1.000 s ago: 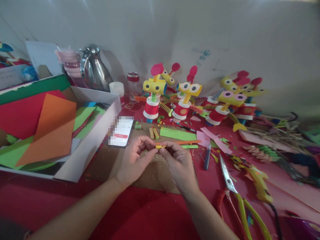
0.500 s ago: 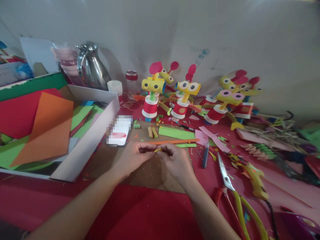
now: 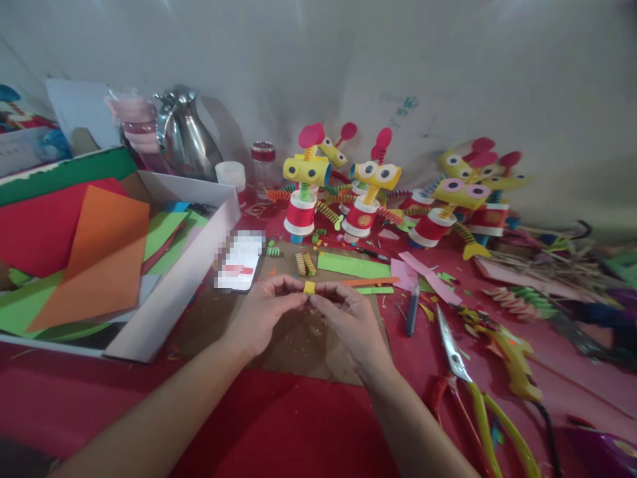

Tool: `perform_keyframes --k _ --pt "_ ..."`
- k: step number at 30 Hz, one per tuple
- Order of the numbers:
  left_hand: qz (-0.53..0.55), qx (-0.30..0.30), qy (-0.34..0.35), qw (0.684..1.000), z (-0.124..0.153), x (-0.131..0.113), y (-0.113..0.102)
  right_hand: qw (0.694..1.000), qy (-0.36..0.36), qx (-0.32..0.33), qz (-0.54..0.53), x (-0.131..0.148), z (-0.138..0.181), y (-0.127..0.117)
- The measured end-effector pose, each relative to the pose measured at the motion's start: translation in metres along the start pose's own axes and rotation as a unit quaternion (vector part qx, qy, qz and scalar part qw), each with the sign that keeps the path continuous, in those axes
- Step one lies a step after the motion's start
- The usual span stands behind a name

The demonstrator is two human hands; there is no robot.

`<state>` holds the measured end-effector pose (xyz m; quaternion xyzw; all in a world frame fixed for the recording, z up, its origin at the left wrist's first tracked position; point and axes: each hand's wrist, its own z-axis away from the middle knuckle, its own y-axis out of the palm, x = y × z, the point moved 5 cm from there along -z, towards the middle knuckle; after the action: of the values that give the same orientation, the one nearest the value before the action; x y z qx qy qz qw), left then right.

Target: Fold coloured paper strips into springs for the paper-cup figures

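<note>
Between the fingertips of both hands is a small folded piece of yellow paper (image 3: pixel 309 288), held up over a brown cardboard sheet (image 3: pixel 298 342). My left hand (image 3: pixel 261 315) pinches it with thumb and forefinger from the left. From the right, my right hand (image 3: pixel 348 322) grips it the same way. An orange paper strip (image 3: pixel 371 282) shows just behind my right hand; whether it joins the yellow piece is hidden. Beyond lie a wide green paper strip (image 3: pixel 353 265) and small folded paper springs (image 3: pixel 305 263). A phone (image 3: pixel 242 260) rests left of them.
Several paper-cup robot figures (image 3: pixel 300 216) stand along the wall. A white box (image 3: pixel 174 279) of coloured paper fills the left. At right lie a utility knife (image 3: pixel 412 312), big scissors (image 3: pixel 455 358) and a yellow glue gun (image 3: pixel 517 365). A steel jug (image 3: pixel 189 139) stands behind.
The yellow paper has turned so its flat square face shows, where only a thin edge showed before. My fingers have shifted around it; less of the orange strip shows beside my right hand.
</note>
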<state>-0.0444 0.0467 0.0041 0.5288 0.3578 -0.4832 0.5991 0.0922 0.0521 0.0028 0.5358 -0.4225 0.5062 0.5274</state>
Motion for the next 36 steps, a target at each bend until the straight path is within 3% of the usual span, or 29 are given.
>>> perform_keyframes --k 10,19,32,36 --pt "0.041 0.021 -0.014 0.999 0.0007 -0.0010 0.0054 1.000 0.002 0.019 -0.011 0.0000 -0.0007 0.0010" --pt "0.016 -0.008 -0.029 0.999 0.0009 -0.0006 0.0027 0.998 0.028 0.036 -0.032 -0.0015 0.0002 0.0020" --pt "0.047 0.003 -0.015 0.999 0.0021 0.0045 0.0052 1.000 0.008 -0.005 -0.025 -0.0037 0.0023 0.0050" --pt "0.071 0.009 -0.017 0.997 0.0013 0.0061 0.0054 0.999 0.008 0.009 -0.034 -0.0013 0.0015 0.0057"
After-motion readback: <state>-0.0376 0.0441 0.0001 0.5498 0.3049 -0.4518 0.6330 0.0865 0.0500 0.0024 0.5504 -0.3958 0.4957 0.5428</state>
